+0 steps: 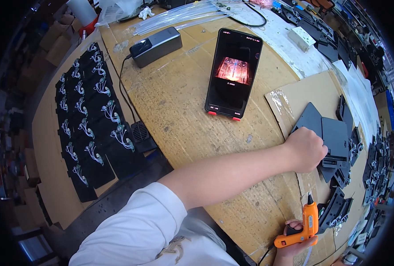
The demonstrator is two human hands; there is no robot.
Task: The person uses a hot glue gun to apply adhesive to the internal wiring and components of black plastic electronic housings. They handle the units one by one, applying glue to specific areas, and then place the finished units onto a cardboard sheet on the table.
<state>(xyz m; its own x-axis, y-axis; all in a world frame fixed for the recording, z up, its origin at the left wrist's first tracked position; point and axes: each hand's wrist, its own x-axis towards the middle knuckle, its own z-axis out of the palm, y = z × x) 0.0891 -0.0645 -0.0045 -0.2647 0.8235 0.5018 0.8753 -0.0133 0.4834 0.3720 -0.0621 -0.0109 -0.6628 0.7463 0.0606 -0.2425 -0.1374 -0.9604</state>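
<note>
My left arm stretches across the table to the right, and my left hand (307,150) is closed over a group of flat black plastic panels (334,137). Its fingertips are hidden, so what sits in them cannot be made out. Nearer to me, my right hand (294,250) grips an orange hot glue gun (310,221). The gun's dark nozzle points up and away from me, with a thin strand at its tip. Beside the gun lie more black panels (334,208) with small wired circuit boards on them.
A smartphone (234,73) with its screen lit stands on a small red stand. Behind it are a grey power bank (156,46) and clear plastic strips (183,17). Rows of black pieces with wired boards (84,115) cover cardboard at left. A white box (301,38) stands far right.
</note>
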